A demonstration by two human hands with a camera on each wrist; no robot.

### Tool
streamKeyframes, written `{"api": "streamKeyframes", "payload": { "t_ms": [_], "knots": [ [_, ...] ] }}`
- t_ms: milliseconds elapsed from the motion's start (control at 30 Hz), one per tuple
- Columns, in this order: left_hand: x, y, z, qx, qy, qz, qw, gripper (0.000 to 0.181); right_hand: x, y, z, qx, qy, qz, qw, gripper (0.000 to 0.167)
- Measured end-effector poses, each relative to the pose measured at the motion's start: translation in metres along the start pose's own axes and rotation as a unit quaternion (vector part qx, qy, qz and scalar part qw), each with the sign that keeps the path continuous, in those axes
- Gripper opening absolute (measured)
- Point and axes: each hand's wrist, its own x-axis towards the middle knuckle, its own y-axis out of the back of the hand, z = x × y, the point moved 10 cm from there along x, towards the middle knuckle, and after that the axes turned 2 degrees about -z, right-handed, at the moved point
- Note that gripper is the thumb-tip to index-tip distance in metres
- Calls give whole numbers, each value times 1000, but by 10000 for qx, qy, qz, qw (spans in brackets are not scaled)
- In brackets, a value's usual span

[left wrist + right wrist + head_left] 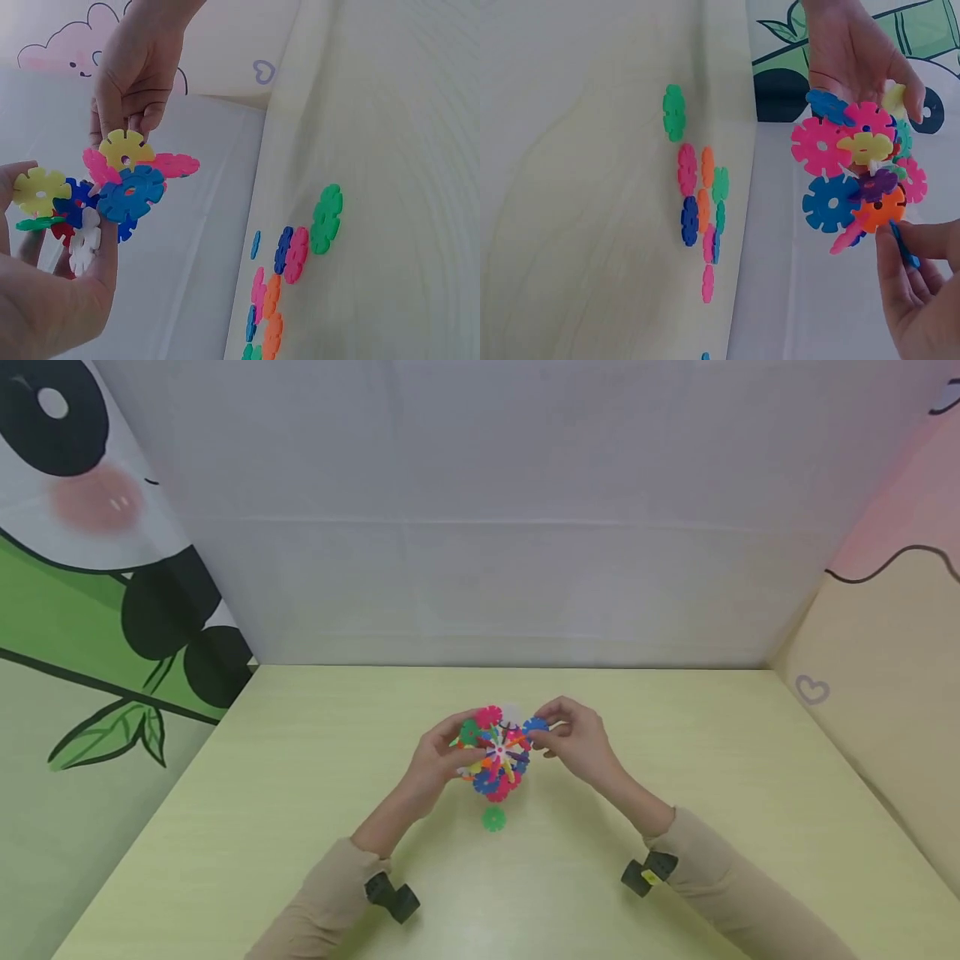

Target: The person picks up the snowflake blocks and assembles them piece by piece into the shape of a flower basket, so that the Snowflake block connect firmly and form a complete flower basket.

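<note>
My left hand (pixel 435 760) grips the left side of a ball-like cluster of notched plastic snowflake discs (pixel 495 781), joined at many angles in pink, blue, yellow, white, purple, orange and green. Between thumb and fingers, my right hand (pixel 581 745) pinches a blue snowflake disc (pixel 535 726) at the cluster's upper right. In the right wrist view that blue disc (pixel 906 247) appears edge-on, its tip at an orange disc (pixel 883 208) of the cluster; whether they interlock I cannot tell. The cluster is held above the table.
On the pale table (pixel 300 793), a loose green disc (pixel 493 818) lies just in front of the cluster. Both wrist views show several more loose discs, among them a pink one (pixel 687 170) and a dark blue one (pixel 689 220). A white wall (pixel 510 593) stands behind.
</note>
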Motion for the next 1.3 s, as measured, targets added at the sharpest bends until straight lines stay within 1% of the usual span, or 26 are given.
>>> {"api": "streamKeyframes", "payload": {
  "t_ms": [67, 133, 267, 300, 367, 467, 533, 633, 700, 733, 767, 933, 1033, 1100, 1200, 1300],
  "knots": [
    [-1, -2, 2, 81, -103, -53, 9999, 56, -2, -2, 0, -9, 85, 100, 9999, 22],
    [-2, -4, 3, 265, -177, -149, 9994, 60, -4, -4, 1, 72, 161, 194, 9997, 21],
    [-4, -11, 4, 647, -224, -554, 9961, 68, -9, -6, 2, 431, 224, 441, 9978, 21],
    [-4, -13, 5, 770, -248, -652, 9946, 67, -10, -6, 2, 518, 235, 508, 9971, 21],
    [-5, -14, 7, 932, -302, -739, 9924, 63, -13, -8, 1, 625, 312, 605, 9957, 21],
    [-4, -13, 11, 1124, -422, -621, 9908, 54, -15, -13, -5, 675, 478, 626, 9946, 21],
    [-4, -11, 16, 1329, -626, -497, 9879, 51, -17, -16, -8, 658, 582, 636, 9941, 21],
    [-4, -10, 25, 1798, -1087, -300, 9772, 54, -19, -18, -9, 687, 632, 755, 9928, 21],
    [-5, -8, 30, 2011, -1349, -120, 9702, 58, -19, -19, -9, 742, 639, 881, 9913, 21],
    [-6, -6, 31, 2054, -1432, -18, 9681, 59, -19, -19, -9, 766, 648, 935, 9906, 21],
    [-6, -4, 32, 2031, -1482, 81, 9678, 60, -19, -19, -10, 813, 665, 990, 9895, 21],
    [-10, 2, 31, 1491, -1508, 455, 9762, 57, -20, -19, -14, 991, 876, 1274, 9830, 20],
    [-12, 4, 30, 1216, -1484, 633, 9794, 54, -22, -18, -16, 1059, 973, 1428, 9793, 20],
    [-13, 4, 29, 1099, -1504, 709, 9799, 54, -23, -18, -17, 1065, 952, 1498, 9783, 21],
    [-15, 4, 28, 984, -1529, 793, 9801, 54, -24, -18, -15, 1124, 802, 1564, 9780, 22],
    [-18, 4, 27, 889, -1467, 910, 9810, 54, -25, -20, -14, 1112, 706, 1589, 9785, 22]
  ]
}}
